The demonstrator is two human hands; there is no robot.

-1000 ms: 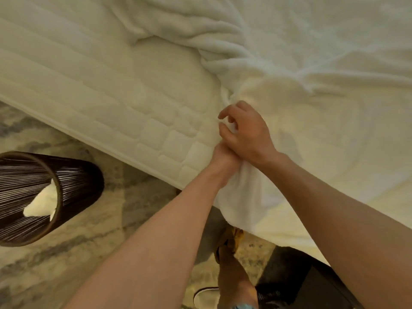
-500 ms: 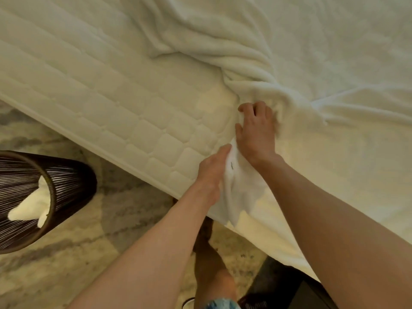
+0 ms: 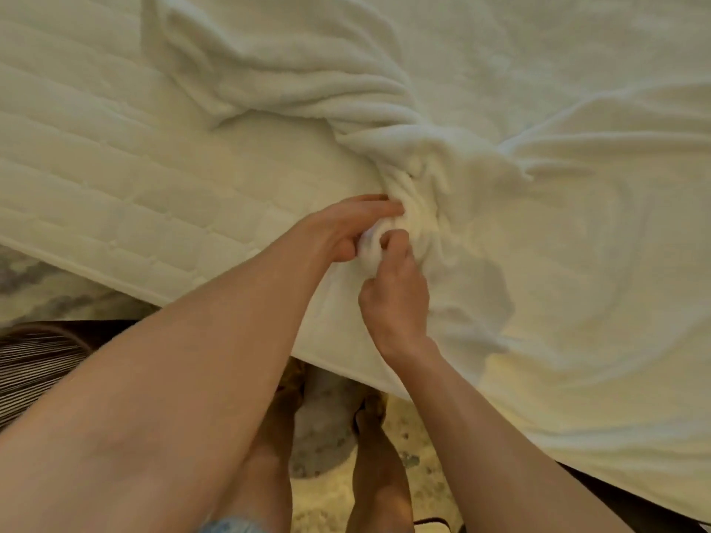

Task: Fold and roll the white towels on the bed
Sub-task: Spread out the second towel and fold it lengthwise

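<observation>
Towel [image 3: 538,263] covers the bed [image 3: 134,167] from about one o'clock round to five. Its near edge hangs over the side at six, and its folds are drawn into a knot near the middle of my view. Both hands meet at that knot. On my feed the left hand [image 3: 346,228] comes in from eight o'clock, fingers laid nearly straight over a small white wad of the cloth, thumb beneath it. I think it pinches the wad, though the cloth hides the contact. The right hand [image 3: 396,298] comes in from five o'clock, fingers curled tight, gripping the same wad from the near side. Bare quilted bed shows from nine to eleven. A dark ribbed basket [image 3: 34,363] sits on the pale floor [image 3: 327,428] at eight o'clock, cut off by the frame edge.
</observation>
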